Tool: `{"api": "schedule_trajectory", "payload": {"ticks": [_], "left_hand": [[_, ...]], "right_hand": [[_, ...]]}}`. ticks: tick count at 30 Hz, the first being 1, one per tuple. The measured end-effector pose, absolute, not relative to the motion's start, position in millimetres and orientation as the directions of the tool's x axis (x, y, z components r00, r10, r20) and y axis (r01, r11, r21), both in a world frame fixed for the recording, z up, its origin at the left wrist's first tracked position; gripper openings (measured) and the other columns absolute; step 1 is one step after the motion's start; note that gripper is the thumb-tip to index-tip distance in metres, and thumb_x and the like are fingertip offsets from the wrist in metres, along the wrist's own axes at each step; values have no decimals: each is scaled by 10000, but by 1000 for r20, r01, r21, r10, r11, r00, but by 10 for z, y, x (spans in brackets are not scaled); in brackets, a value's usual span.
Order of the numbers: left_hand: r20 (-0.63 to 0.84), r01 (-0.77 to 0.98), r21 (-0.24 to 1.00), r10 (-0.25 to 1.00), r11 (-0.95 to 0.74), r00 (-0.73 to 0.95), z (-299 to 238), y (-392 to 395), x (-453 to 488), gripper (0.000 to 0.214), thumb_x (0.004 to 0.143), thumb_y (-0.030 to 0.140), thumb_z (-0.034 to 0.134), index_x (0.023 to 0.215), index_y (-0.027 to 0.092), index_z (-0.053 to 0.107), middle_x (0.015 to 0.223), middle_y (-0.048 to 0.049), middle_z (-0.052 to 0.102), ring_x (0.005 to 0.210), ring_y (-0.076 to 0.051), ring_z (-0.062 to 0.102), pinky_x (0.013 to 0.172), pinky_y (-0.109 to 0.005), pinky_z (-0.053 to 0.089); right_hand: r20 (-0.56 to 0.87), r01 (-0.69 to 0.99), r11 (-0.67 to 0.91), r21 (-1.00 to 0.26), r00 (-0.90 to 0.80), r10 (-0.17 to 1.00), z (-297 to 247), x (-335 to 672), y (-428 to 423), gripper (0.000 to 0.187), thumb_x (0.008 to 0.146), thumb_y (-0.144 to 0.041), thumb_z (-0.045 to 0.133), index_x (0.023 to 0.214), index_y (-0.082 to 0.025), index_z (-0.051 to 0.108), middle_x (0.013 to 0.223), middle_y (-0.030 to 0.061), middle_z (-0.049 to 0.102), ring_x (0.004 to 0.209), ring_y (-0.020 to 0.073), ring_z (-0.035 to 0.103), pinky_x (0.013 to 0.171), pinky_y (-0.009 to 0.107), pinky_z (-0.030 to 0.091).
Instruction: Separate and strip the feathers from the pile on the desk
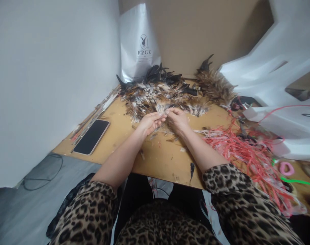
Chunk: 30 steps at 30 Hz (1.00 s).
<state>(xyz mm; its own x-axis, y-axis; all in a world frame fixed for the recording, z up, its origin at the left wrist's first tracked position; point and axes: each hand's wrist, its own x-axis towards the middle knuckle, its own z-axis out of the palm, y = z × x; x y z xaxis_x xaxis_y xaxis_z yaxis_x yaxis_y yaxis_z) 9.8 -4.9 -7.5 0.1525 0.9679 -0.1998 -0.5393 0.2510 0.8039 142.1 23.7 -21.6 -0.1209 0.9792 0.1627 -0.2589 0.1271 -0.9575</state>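
My left hand point(152, 122) and my right hand point(177, 118) meet over the middle of the table. Between their fingertips is a small pale feather tuft point(161, 107), pinched from both sides. Its lower end is hidden by my fingers. Just beyond my hands lies a wide heap of feathers point(147, 95), brown and white in front, with long black feathers point(157, 73) along its back. Loose bits of feather are scattered on the wood beneath my wrists.
A phone point(92, 137) lies at the left. A silver bag point(139, 41) stands behind the heap. A brown feather bundle point(216, 85) rests at back right, with tangled red strings point(241, 149) nearer me. White sheeting point(272, 68) rises at the right. The table point(155, 163) ends before my lap.
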Motion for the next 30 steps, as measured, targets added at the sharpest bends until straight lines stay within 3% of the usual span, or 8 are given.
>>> {"api": "schedule_trajectory", "payload": {"ticks": [11,17,25,30], "left_hand": [[-203,-509,830,973,229,106,-77,-48,130,13,689,70,625,702,69,625,624,-43,624,525,-37,553,487,-121,423],[-148,-484,865,989,135,11,-80,-26,105,43,672,93,644,664,86,602,618,-34,627,521,-38,545,510,-131,427],[10,-277,961,999,-20,-37,-114,-9,104,148,638,230,688,665,108,609,624,-32,636,528,-61,553,535,-174,426],[69,-251,965,998,-70,-11,-108,-20,121,177,630,261,692,659,108,608,592,-28,628,520,-67,553,523,-174,421]], "right_hand": [[243,-71,237,-969,-100,965,-163,1415,200,206,603,-349,666,715,-180,630,703,-12,618,656,103,540,684,250,432],[0,-278,-43,-959,-155,988,-154,1477,243,270,598,-405,683,676,-179,558,583,-38,555,446,50,423,428,187,312],[-243,-149,-326,-933,-409,880,-69,1550,222,268,594,-361,712,679,-136,593,555,-18,555,395,32,396,348,153,258],[-319,-192,-457,-869,-490,812,-63,1553,204,246,649,-359,677,740,-139,618,591,1,602,395,27,381,337,144,258]]}}
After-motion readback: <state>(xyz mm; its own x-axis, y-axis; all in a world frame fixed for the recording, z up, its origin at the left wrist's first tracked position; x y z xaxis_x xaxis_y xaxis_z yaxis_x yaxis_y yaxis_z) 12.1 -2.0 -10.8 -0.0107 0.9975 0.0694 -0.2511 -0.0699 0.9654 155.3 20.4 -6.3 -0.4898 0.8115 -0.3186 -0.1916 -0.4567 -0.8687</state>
